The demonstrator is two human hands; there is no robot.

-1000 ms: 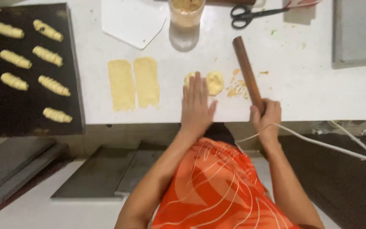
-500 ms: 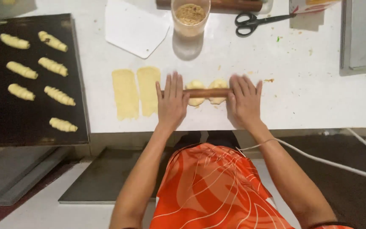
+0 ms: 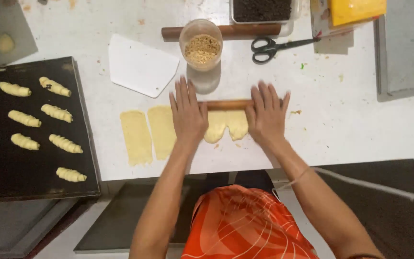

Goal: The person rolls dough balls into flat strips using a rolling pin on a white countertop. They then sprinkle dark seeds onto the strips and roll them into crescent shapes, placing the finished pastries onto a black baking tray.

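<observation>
Head view: pin (image 3: pixel 226 104) lies left-right across table (image 3: pixel 341 120), on far edge of dough (image 3: pixel 226 127). Left hand (image 3: pixel 188 115) and right hand (image 3: pixel 267 112) both flat, palms pressing pin ends, not gripping. Dough sits just toward body from pin, between hands.

White worktop (image 3: pixel 360 120) under me, scuffed and speckled with crumbs, lit evenly from above. Dark floor (image 3: pixel 398 211) below its front edge, a pale cable (image 3: pixel 374 184) trailing across it. Grey shelf panels (image 3: pixel 20 225) sit lower left under the counter. No walls or windows visible.
</observation>
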